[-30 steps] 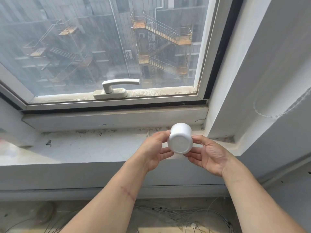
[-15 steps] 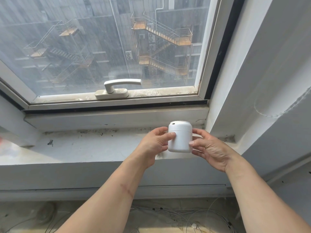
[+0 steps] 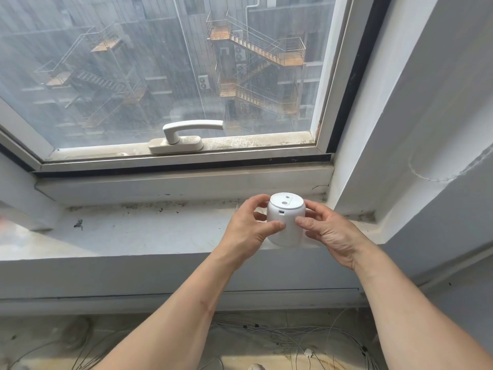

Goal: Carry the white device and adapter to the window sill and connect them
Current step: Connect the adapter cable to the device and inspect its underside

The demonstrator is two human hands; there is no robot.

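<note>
A small white cylindrical device (image 3: 286,222) stands upright at the front edge of the window sill (image 3: 149,233), near the right corner. Its top shows two round holes and a small port faces me on the side. My left hand (image 3: 246,228) grips its left side, thumb on the front and fingers behind. My right hand (image 3: 330,231) grips its right side the same way. I see no adapter; whether one lies behind the hands I cannot tell.
A closed window with a white handle (image 3: 186,134) rises behind the sill. A grey wall (image 3: 416,129) closes off the right side. Loose white cables (image 3: 293,340) lie on the floor below the sill.
The device was tilted with its flat end toward me; both hands have turned it upright and lowered it to the sill's front edge, with the port now facing me.
</note>
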